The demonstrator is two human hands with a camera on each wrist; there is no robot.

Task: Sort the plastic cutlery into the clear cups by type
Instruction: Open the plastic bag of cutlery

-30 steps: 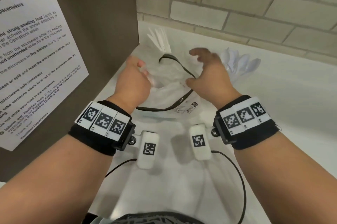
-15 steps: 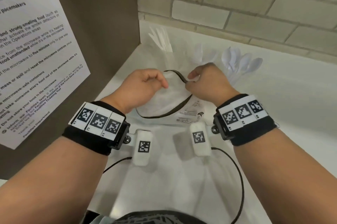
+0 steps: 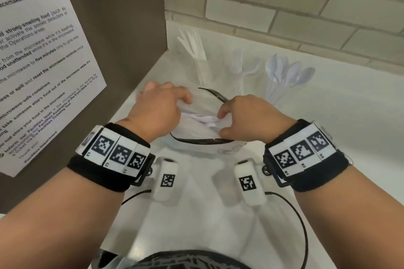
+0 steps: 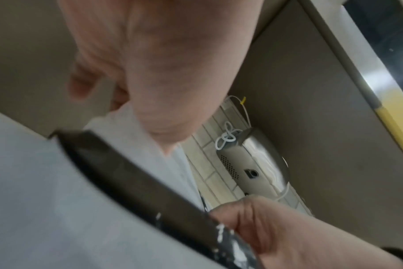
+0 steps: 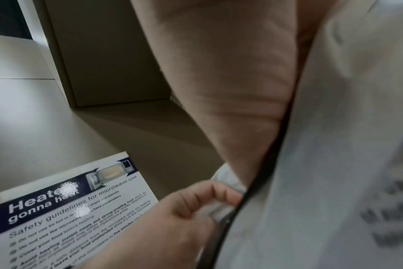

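Brick wall at the back, white tabletop (image 3: 328,137) tucked in a corner beside a brown panel with a microwave notice (image 3: 39,67). Your left hand (image 3: 155,111) and right hand (image 3: 247,117) are both pinching the mouth of a clear plastic bag (image 3: 196,137) with a black rim, holding it open, and the loose white cutlery (image 3: 203,120) sits inside, right between your two grips. Knives (image 3: 194,45), forks (image 3: 240,65) and spoons (image 3: 286,72) already stand in clear cups just behind the bag. Main risk, I'd say: tug that thin bag too hard and it could swing back and tip those light cups over.
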